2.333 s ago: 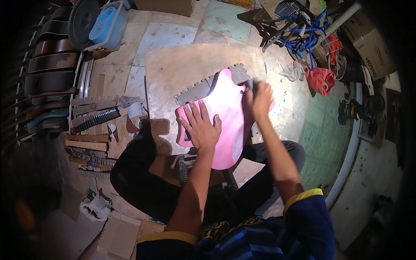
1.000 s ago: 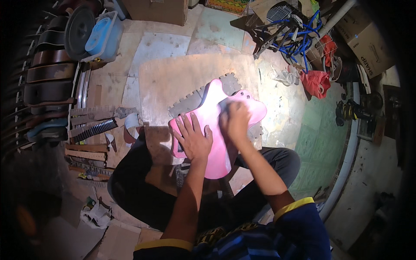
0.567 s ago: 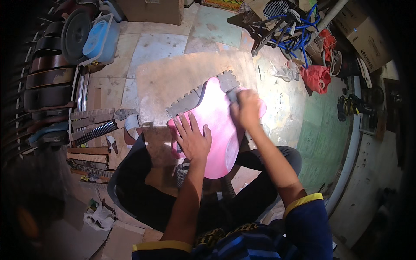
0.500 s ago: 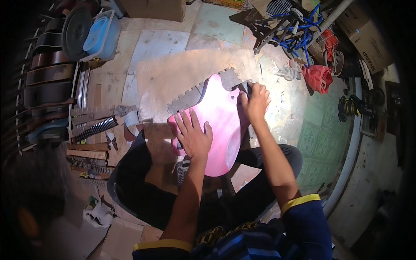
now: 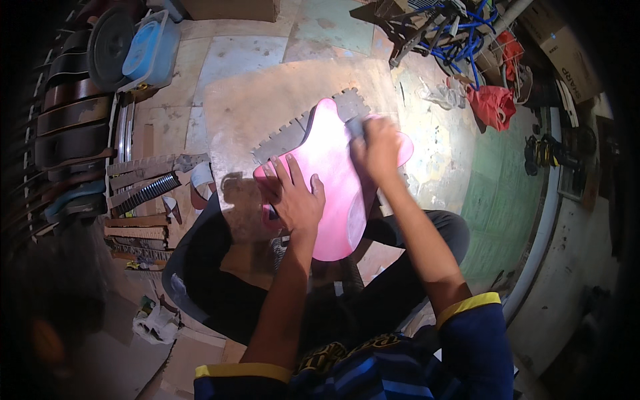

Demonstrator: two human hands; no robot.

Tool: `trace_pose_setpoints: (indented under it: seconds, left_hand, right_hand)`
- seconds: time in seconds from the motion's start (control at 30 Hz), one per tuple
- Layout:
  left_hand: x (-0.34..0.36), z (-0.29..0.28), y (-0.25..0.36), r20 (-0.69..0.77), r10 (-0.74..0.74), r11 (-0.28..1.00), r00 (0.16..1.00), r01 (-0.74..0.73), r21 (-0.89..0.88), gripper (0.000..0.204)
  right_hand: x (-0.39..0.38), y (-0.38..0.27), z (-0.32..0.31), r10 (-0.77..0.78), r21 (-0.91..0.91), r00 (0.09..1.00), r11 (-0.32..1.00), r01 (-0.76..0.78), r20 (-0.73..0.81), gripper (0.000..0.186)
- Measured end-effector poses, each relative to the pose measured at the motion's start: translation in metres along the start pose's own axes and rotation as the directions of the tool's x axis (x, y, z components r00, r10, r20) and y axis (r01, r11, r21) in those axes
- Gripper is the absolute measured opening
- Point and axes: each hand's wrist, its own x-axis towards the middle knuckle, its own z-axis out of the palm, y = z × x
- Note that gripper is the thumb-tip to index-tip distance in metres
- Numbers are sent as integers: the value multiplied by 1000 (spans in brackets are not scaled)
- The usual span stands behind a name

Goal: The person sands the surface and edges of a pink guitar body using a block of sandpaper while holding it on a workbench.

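Note:
A pink electric guitar body (image 5: 337,207) lies between my bent legs, over a grey foam mat with toothed edges (image 5: 283,137). My left hand (image 5: 294,197) rests flat on its left part, fingers spread and holding nothing. On the upper right part, my right hand (image 5: 381,150) has its fingers closed round a small dark grey sanding block (image 5: 355,127) pressed to the pink surface. Motion blurs this hand somewhat, and the fingers hide part of the block.
Left stand guitar bodies in a rack (image 5: 73,123), a clear bin with a blue tub (image 5: 141,53), and toothed strips with a black coil (image 5: 148,193). Blue tubing (image 5: 460,47) and a red bag (image 5: 492,107) lie at the far right. A brown board (image 5: 233,93) covers the floor ahead.
My right hand has moved left with the sanding block, from the guitar body's right edge onto its upper face. My left hand stays flat on the body.

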Motion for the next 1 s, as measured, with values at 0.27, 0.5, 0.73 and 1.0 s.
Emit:
trace_pose_setpoints:
  seconds: [0.27, 0.5, 0.73, 1.0]
  left_hand:
    - [0, -2, 3, -26, 26, 998, 999, -24, 54, 74]
    - [2, -5, 3, -7, 10, 998, 1000, -9, 63, 75]
    - [0, -1, 1, 26, -16, 1000, 1000, 16, -2, 75]
    - [1, 0, 0, 23, -18, 1000, 1000, 19, -22, 74]
  right_hand:
    - [-3, 0, -7, 7, 28, 1000, 1000, -7, 22, 40]
    - [-18, -32, 0, 6, 53, 1000, 999, -6, -11, 36]
    - [-26, -44, -2, 24, 61, 1000, 998, -25, 12, 30]
    - [-23, -43, 4, 25, -37, 1000, 999, -24, 15, 35]
